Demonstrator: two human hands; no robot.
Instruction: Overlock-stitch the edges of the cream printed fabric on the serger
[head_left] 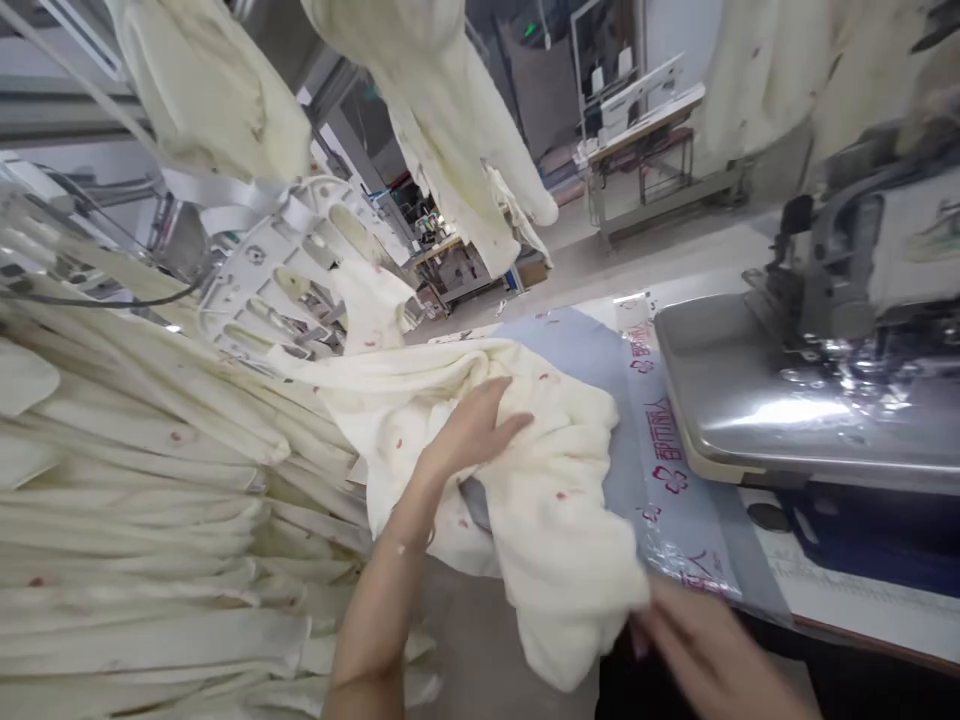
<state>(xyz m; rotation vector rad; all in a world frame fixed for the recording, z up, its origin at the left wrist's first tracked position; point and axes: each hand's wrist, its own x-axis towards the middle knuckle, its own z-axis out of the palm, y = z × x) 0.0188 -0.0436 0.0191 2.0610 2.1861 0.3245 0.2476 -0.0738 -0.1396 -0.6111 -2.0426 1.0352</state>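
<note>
Left hand [474, 428] lies open on the cream garment [559, 530] — right hand [701, 640], around five o'clock, meets its edge, too blurry to tell if gripping.

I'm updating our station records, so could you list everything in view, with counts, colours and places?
Garment: one, cream with reddish marks, centre
Plastic sheet: one, bluish with pink print, partly under the garment
Near machine: one, mostly grey metal, right
Table: one, white top, under the near machine
Hung cloth: at least three pieces, cream, along the top
Heaped cloth: count unclear, cream, left
Slotted frame: one, white, upper left
Cable: one, dark, left
Far machine: one, white, back right
Cones: two, white, behind the far machine
Floor: one, grey, behind
Left hand: one, bare, spread on the garment
Right hand: one, bare, blurred, at the garment's near edge
</note>
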